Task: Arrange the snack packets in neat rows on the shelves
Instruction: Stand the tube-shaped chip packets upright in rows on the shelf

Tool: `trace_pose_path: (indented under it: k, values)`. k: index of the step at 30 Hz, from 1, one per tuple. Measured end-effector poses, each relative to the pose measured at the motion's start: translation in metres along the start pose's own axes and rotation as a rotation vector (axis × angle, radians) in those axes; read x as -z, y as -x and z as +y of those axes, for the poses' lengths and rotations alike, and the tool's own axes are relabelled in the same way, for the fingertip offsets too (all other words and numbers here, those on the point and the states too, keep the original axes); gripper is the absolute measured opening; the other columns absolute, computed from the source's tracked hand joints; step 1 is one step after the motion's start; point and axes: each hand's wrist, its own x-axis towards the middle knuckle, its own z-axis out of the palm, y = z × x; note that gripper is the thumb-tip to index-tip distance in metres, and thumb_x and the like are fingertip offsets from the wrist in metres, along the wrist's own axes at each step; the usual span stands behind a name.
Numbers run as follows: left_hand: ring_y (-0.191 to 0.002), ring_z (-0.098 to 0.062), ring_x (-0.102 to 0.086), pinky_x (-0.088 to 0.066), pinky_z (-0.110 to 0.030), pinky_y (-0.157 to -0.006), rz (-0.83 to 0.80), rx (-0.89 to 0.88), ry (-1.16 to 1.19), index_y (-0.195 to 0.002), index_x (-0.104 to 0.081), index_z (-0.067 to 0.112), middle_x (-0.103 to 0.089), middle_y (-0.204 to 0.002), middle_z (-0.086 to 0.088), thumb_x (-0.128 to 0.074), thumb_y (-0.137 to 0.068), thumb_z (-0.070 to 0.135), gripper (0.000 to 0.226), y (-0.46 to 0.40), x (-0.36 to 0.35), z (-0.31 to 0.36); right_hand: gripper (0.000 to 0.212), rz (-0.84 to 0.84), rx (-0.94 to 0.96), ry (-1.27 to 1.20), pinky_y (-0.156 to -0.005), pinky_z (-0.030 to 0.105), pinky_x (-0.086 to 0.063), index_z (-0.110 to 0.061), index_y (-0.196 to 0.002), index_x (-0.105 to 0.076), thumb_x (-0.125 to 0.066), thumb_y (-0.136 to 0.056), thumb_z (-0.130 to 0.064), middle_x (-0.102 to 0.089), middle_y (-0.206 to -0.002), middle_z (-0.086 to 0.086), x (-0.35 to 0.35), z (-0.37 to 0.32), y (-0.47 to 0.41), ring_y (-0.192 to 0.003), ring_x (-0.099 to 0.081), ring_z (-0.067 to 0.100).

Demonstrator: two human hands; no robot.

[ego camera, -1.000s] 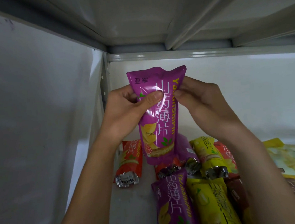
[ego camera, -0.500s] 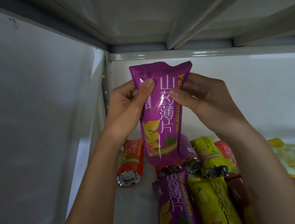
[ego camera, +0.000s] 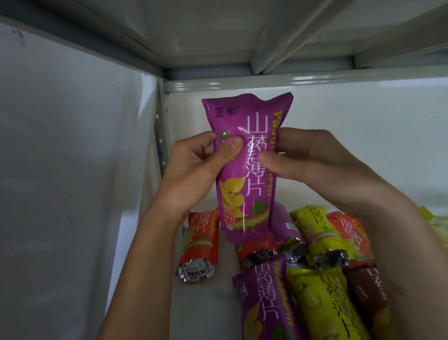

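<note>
Both thumbs have slid down the purple chip packet (ego camera: pixel 247 167) since a second ago, from near its top seal to its upper middle, and the packet stands straighter. The left hand (ego camera: pixel 198 172) pinches its left edge, thumb on the front and fingers curled behind; the right hand (ego camera: pixel 311 156) pinches the right edge the same way. That two-handed grip holds the packet upright, long axis vertical, top seal toward the shelf above, bottom end hanging just over the packets lying at the back of the shelf (ego camera: pixel 203 320). Below, an orange packet (ego camera: pixel 200 242) lies alone near the shelf's left edge, while a second purple packet (ego camera: pixel 267 309) and a yellow packet (ego camera: pixel 330 309) lie side by side, lengthwise front to back. The bare strip between the orange packet and the second purple one looks the likeliest slot, nearer the left hand; the packet would have to tip flat to match.
</note>
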Motion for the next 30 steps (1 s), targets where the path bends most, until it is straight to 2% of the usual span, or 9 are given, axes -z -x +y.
trace_pose_path:
  k: [3,6,10,13,15,17,20,26,30]
  values:
    - [-0.099,-0.022,-0.077,-0.062,-0.032,-0.088,-0.033,0.043,-0.001,-0.112,-0.074,0.007,-0.080,-0.106,-0.009,-0.066,-0.089,0.036,0.038,0.000,0.000,-0.001,0.027,0.053,0.011,-0.011,-0.077,0.018,-0.059,-0.008,-0.119,-0.074,-0.072,-0.092,-0.004,-0.081,-0.105,-0.001,0.004,0.003,0.000,-0.096,-0.077,0.012]
    - [-0.108,-0.024,-0.076,-0.060,-0.038,-0.096,-0.132,0.140,0.012,-0.118,-0.073,0.010,-0.079,-0.114,-0.008,-0.067,-0.085,0.042,0.047,0.001,-0.001,-0.002,0.026,0.091,0.005,-0.017,-0.075,0.018,-0.059,-0.008,-0.117,-0.075,-0.074,-0.091,-0.005,-0.081,-0.101,-0.001,0.005,0.004,-0.001,-0.093,-0.078,0.012]
    - [-0.105,-0.025,-0.077,-0.061,-0.041,-0.095,-0.140,0.157,-0.033,-0.115,-0.075,0.012,-0.080,-0.111,-0.007,-0.072,-0.084,0.037,0.040,0.002,0.000,0.000,0.032,0.063,-0.044,-0.027,-0.086,0.029,-0.063,-0.013,-0.119,-0.075,-0.077,-0.088,-0.020,-0.081,-0.107,0.000,0.006,0.005,-0.002,-0.100,-0.077,0.015]
    - [-0.096,-0.023,-0.079,-0.063,-0.034,-0.085,-0.074,0.125,-0.033,-0.110,-0.076,0.012,-0.081,-0.104,-0.005,-0.071,-0.085,0.035,0.034,0.002,0.000,0.002,0.048,-0.062,-0.106,0.042,-0.094,0.030,-0.059,-0.017,-0.124,-0.074,-0.078,-0.079,-0.033,-0.079,-0.114,-0.003,0.005,0.004,-0.001,-0.106,-0.075,0.012]
    - [-0.095,-0.022,-0.079,-0.063,-0.031,-0.081,-0.052,0.124,-0.022,-0.109,-0.076,0.012,-0.081,-0.103,-0.005,-0.070,-0.085,0.036,0.034,0.002,-0.001,0.004,0.040,-0.079,-0.107,0.053,-0.087,0.027,-0.061,-0.016,-0.121,-0.075,-0.080,-0.082,-0.023,-0.080,-0.110,-0.003,0.001,0.004,-0.001,-0.101,-0.077,0.012]
    - [-0.099,-0.023,-0.078,-0.063,-0.033,-0.087,-0.070,0.150,-0.005,-0.112,-0.075,0.012,-0.081,-0.107,-0.005,-0.069,-0.083,0.040,0.040,0.002,-0.001,0.005,0.034,-0.025,-0.092,0.021,-0.077,0.024,-0.062,-0.014,-0.117,-0.076,-0.082,-0.083,-0.013,-0.081,-0.103,-0.003,-0.001,0.005,-0.002,-0.094,-0.078,0.013]
    - [-0.106,-0.022,-0.076,-0.060,-0.036,-0.095,-0.136,0.229,0.003,-0.116,-0.074,0.015,-0.080,-0.112,-0.004,-0.068,-0.080,0.048,0.049,0.002,0.001,0.005,0.033,0.021,-0.081,-0.001,-0.072,0.022,-0.062,-0.013,-0.116,-0.077,-0.082,-0.084,-0.011,-0.081,-0.101,-0.002,-0.002,0.005,-0.003,-0.091,-0.079,0.013]
    - [-0.094,-0.021,-0.079,-0.063,-0.029,-0.081,-0.069,0.204,-0.032,-0.106,-0.077,0.013,-0.082,-0.102,-0.004,-0.069,-0.083,0.041,0.037,0.003,0.000,0.006,0.048,-0.085,-0.108,0.047,-0.092,0.035,-0.061,-0.020,-0.122,-0.075,-0.084,-0.076,-0.027,-0.080,-0.111,-0.006,-0.002,0.005,-0.001,-0.101,-0.077,0.014]
    - [-0.098,-0.019,-0.078,-0.062,-0.029,-0.084,-0.057,0.207,-0.010,-0.113,-0.075,0.011,-0.081,-0.106,-0.004,-0.069,-0.081,0.046,0.048,0.002,0.001,0.008,0.039,-0.027,-0.072,0.093,-0.090,0.038,-0.062,-0.019,-0.117,-0.077,-0.087,-0.079,-0.015,-0.081,-0.106,-0.006,-0.006,0.006,-0.002,-0.096,-0.078,0.014]
